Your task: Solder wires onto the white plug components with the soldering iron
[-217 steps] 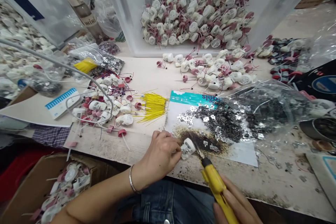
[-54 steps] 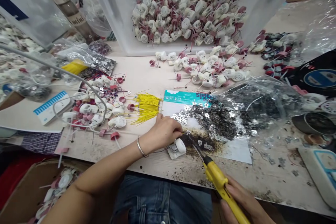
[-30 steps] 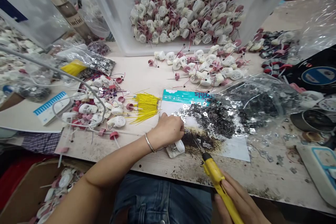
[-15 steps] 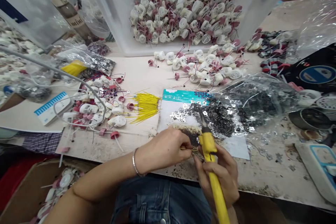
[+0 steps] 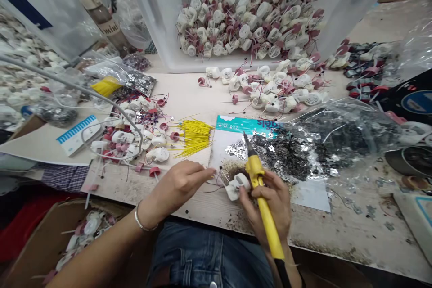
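Observation:
My right hand [image 5: 273, 209] is wrapped round a yellow soldering iron [image 5: 268, 216], whose dark tip points up and away over small metal pieces. Its thumb also touches a white plastic housing [image 5: 236, 185] with thin wires, low over the table's front part. Just left of the housing is my left hand [image 5: 180, 186], fingers closed together in a pinch near the wire ends. What the pinch holds, if anything, is too small to make out. Beyond that hand lies a bundle of yellow wires [image 5: 195, 137].
A heap of small metal plates [image 5: 286, 155] lies on a white and teal sheet [image 5: 232, 122]. At the back stands a translucent bin [image 5: 165, 54] of white and pink parts. Loose parts [image 5: 270, 87] lie before it. A grey cable [image 5: 84, 85] loops at left; a cardboard box [image 5: 37, 238] sits below.
My left hand has moved left, away from my right hand. The white housing now shows between them. The soldering iron has shifted a little left and the whole view has slid slightly.

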Demonstrator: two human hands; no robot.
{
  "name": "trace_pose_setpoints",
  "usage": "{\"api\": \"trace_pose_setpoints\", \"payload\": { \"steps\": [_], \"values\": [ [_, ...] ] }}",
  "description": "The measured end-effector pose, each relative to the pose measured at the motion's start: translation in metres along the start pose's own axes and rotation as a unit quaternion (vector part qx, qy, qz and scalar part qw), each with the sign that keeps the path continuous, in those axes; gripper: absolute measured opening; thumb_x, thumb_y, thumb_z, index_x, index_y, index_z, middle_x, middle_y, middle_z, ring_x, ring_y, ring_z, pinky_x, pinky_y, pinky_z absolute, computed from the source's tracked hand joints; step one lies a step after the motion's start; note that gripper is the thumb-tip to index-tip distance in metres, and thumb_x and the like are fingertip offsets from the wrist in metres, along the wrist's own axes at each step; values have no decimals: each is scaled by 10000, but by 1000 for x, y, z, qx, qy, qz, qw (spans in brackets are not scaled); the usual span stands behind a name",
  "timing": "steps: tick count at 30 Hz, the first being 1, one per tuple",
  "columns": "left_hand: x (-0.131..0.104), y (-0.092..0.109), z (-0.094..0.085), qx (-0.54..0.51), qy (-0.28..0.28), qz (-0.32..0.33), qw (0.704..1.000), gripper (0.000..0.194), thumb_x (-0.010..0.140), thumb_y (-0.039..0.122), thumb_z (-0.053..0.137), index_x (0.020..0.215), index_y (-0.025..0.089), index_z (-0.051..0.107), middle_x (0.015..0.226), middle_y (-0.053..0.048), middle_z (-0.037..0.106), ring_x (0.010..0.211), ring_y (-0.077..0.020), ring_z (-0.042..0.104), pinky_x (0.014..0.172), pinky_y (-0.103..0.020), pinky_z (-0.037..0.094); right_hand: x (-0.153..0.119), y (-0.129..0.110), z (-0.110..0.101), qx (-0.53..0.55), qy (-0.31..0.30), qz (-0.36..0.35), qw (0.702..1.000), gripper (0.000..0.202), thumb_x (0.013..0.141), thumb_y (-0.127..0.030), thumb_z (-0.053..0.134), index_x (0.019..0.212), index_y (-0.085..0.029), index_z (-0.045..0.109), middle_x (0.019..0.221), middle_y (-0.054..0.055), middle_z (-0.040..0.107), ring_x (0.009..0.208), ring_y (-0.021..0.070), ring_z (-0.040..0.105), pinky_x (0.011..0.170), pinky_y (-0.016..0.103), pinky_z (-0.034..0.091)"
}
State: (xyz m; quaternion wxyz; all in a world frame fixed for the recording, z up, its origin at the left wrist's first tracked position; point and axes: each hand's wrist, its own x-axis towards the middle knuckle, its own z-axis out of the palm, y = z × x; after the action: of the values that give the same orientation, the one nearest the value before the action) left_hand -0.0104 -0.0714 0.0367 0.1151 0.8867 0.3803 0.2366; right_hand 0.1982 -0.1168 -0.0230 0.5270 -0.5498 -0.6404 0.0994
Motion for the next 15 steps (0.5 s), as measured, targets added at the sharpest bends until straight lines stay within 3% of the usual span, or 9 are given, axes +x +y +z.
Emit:
{"api": "trace_pose_setpoints", "payload": {
  "steps": [2, 4, 8, 11, 15],
  "values": [
    [-10, 0, 5, -21, -12, 22, 999, 212, 941, 170, 501, 1067, 138, 669, 640, -17, 627, 579, -114, 567, 550, -218, 491, 2, 2, 0, -5, 30, 41, 999, 194, 754, -165, 713, 764, -201, 523, 1170, 59, 524, 1067, 157, 588, 869, 304, 539],
    [-14, 7, 16, -112, 2, 5, 994, 197, 936, 205, 523, 1029, 138, 683, 706, -41, 665, 632, -110, 610, 583, -204, 517, 2, 4, 1, -2, 33, 48, 998, 192, 753, -181, 712, 772, -205, 522, 1156, 60, 532, 1072, 170, 587, 868, 328, 541],
    [-10, 25, 41, -257, 47, -130, 957, 179, 889, 265, 601, 861, 147, 733, 827, -83, 723, 744, -133, 679, 679, -214, 555, 0, 4, 4, 0, 3, 9, 1000, 158, 765, -164, 683, 794, -201, 532, 1146, 74, 520, 1116, 198, 566, 870, 367, 550],
    [-7, 29, 52, -260, 36, -204, 943, 174, 860, 284, 634, 825, 152, 742, 737, -60, 737, 658, -137, 677, 637, -216, 541, -2, -1, 3, 25, -8, -10, 1000, 222, 722, -181, 734, 821, -192, 535, 1191, 92, 492, 1141, 224, 556, 878, 391, 560],
    [-5, 29, 51, -264, 0, -191, 945, 172, 878, 242, 596, 822, 162, 737, 740, -49, 738, 678, -137, 668, 677, -224, 524, -3, -12, 3, 84, 2, 27, 996, 218, 741, -81, 698, 760, -189, 509, 1193, 59, 489, 1046, 167, 619, 758, 276, 607]
  ]
}}
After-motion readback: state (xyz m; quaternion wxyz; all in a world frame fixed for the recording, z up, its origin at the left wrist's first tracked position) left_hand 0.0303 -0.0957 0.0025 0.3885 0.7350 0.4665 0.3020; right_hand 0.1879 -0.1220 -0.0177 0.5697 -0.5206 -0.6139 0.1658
